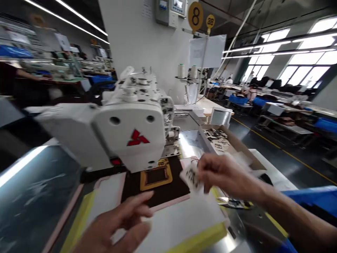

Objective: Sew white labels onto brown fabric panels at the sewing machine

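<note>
My right hand pinches a small white label with dark print, blurred by motion. The label is above the right edge of a dark fabric piece. My left hand has its fingers apart and holds nothing, over the white plate with yellow-taped edges. On the fabric, under the head of a white sewing machine, sits a yellow rectangular frame. A pair of metal snips lies below my right forearm.
Behind my right hand, a cardboard box holds many printed labels. Thread cones stand behind the machine. A blue bin is at the right, and a clear, shiny cover is at the left. Other workstations and people are farther off.
</note>
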A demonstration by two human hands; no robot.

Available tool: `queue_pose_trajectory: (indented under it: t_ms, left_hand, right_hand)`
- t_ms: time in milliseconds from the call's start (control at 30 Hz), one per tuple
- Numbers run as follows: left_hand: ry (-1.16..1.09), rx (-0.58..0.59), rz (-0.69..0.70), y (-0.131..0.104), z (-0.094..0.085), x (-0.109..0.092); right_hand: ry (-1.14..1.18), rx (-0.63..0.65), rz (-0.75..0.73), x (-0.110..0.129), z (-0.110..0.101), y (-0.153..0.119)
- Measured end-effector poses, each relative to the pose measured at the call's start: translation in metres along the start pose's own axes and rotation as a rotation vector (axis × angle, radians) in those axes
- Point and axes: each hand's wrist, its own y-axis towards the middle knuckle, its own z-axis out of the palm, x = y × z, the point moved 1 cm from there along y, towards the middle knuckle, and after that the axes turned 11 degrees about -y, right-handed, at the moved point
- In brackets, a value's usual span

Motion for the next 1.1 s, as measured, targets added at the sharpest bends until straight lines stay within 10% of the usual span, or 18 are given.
queue_pose_trajectory:
  t_ms: [167, 400, 767, 1100]
  left_hand:
    - [-0.622, 0.17, -0.56, 0.017, 0.019, -0.024]
    - [-0.578, -0.009, -0.632, 0.023, 0.012, -0.004]
    - [0.431, -0.005, 0.292, 0.017, -0.021, 0.014]
    - [0.679, 0.2, 0.274, 0.028, -0.02, 0.033]
  right_hand:
    - [0.117, 0.305, 0.001, 0.032, 0.081, 0.008]
    - [0.271, 0.19, 0.12, 0.013, 0.103, 0.044]
    - [-0.135, 0.145, 0.03, 0.0, 0.082, 0.118]
    - [-0.317, 0.034, -0.045, 0.015, 0.09, 0.115]
